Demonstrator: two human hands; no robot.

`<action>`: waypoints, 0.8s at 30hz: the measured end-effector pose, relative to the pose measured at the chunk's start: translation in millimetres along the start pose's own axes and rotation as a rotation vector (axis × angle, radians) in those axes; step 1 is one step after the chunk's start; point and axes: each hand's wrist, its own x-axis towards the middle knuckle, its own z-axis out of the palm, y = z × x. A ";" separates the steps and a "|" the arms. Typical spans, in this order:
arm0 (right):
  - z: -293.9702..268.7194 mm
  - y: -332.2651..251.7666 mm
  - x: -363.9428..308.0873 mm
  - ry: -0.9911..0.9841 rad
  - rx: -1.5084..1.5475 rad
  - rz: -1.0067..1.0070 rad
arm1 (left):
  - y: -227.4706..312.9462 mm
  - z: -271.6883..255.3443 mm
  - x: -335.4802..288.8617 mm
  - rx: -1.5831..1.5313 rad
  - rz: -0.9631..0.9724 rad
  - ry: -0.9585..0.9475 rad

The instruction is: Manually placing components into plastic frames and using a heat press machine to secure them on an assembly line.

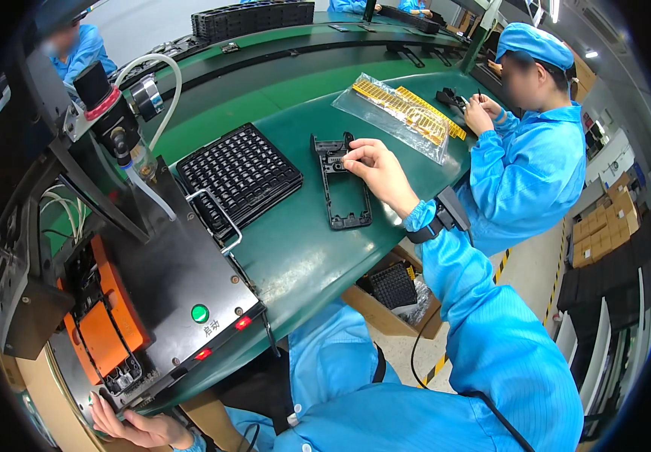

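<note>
A long black plastic housing (350,203) with an open rectangular frame lies on the green table, in front of me and slightly right. My right hand (376,169) is over its far end, thumb and forefinger pinched together at the housing's inner edge. Whatever small piece they may hold is hidden. At the lower left, my left hand (133,428) rests with fingers stretched out against the front corner of the black machine base (189,282). Close by that hand, an orange fixture (110,331) on the base carries a black part.
Stacked black trays (238,169) of small parts stand beside the machine's metal handle (220,218). A clear bag (401,120) holds yellow strips. A co-worker (529,151) at right handles a black part. Below the table edge sits a cardboard box (386,309). A green button (200,313) is on the base.
</note>
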 end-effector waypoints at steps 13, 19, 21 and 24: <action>-20.1 -14.3 -16.1 0.131 0.055 -0.117 | 9.2 -8.6 10.0 -0.085 0.044 -0.002; 7.4 -58.6 -93.7 -0.118 -0.317 -0.433 | 14.4 -45.5 37.0 -0.193 -0.005 -0.289; -1.7 -56.1 -97.1 -0.237 -0.261 -0.362 | 37.5 -35.8 69.1 -0.349 0.022 -0.488; -13.0 -70.7 -108.7 -0.304 -0.176 -0.299 | 52.1 -14.6 99.3 -0.322 0.191 -0.601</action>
